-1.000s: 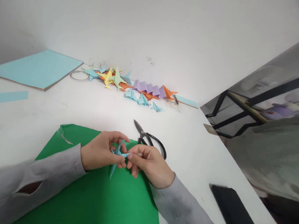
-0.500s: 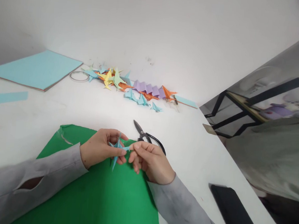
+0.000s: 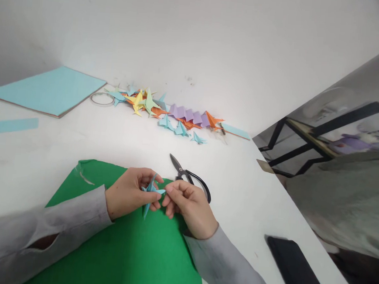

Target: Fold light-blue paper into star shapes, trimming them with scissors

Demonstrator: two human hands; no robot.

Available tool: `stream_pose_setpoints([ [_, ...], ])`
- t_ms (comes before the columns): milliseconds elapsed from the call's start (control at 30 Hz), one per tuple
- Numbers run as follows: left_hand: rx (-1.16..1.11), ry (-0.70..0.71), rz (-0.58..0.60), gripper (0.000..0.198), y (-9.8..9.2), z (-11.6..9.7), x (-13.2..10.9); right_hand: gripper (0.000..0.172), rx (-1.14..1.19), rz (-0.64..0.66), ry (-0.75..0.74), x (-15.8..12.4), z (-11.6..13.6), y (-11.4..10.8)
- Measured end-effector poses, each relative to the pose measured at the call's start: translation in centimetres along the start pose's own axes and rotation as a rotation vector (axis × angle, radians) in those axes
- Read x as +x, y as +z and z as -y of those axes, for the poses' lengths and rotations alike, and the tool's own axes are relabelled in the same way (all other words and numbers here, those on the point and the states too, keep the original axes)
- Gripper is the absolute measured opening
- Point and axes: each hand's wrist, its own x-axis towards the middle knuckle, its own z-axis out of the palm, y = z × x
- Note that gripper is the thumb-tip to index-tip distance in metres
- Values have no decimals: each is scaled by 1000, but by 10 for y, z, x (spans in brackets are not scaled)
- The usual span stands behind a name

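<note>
A light-blue origami crane is pinched between the thumb and fingers of my left hand, its long points sticking up, down and to the right. My right hand is closed in a pinch at the crane's right-hand tip, where the fingertips hide the very end. Both hands are above a green mat lying on the white table. Black-handled scissors rest just beyond my right hand, blades pointing away.
Along the wall lie several folded paper cranes and a purple pleated paper strip. Blue paper sheets, a ring of tape and a blue offcut are at left. A black flat object lies near the right edge.
Both hands and the crane sit slightly lower in the picture, and the whole view has shifted a little. The pinch at the crane's tip looks much the same.
</note>
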Motion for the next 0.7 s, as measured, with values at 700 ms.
stream_pose_setpoints([
  [700, -51, 70, -384, 23, 0, -1, 1, 42, -206, -35, -142, -3, -10, 17],
])
